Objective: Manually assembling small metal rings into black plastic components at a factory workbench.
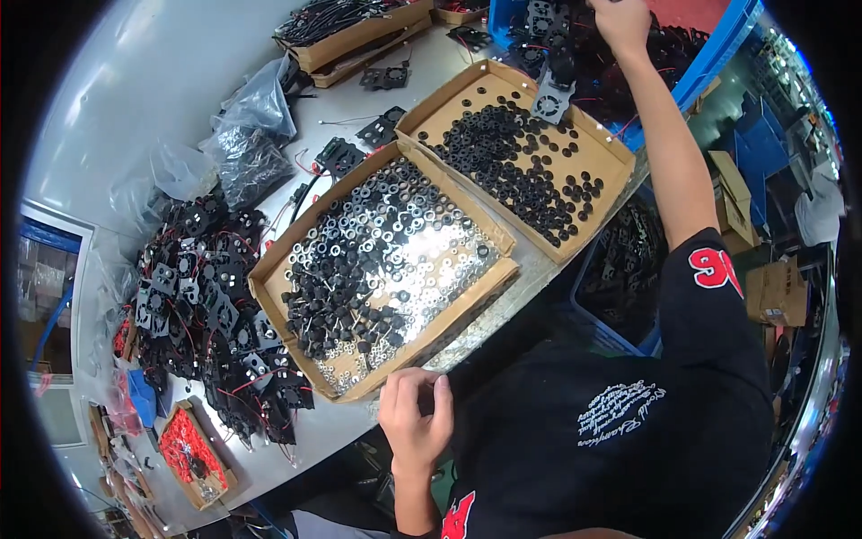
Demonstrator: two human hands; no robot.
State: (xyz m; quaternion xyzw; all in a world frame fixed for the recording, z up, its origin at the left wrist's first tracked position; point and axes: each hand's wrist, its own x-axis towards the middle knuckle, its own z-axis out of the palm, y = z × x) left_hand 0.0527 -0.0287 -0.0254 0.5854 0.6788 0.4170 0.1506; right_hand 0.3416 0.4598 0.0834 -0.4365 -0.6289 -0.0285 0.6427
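Holds right hand point(624, 25) over fan parts point(678, 45) in far-right blue crate point(716, 63); cannot tell its grip. Holds left hand point(416, 422), with loosely curled, unclosed fingers point(401, 384), just beside near edge of washer box point(431, 340).

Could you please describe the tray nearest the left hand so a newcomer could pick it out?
On the grey table, two large shallow cardboard trays meet at the picture's centre. The lower-left one is yours, its near edge beside the left hand. It holds shiny metal rings mixed with black parts, whereas the upper-right tray holds mostly small black discs.
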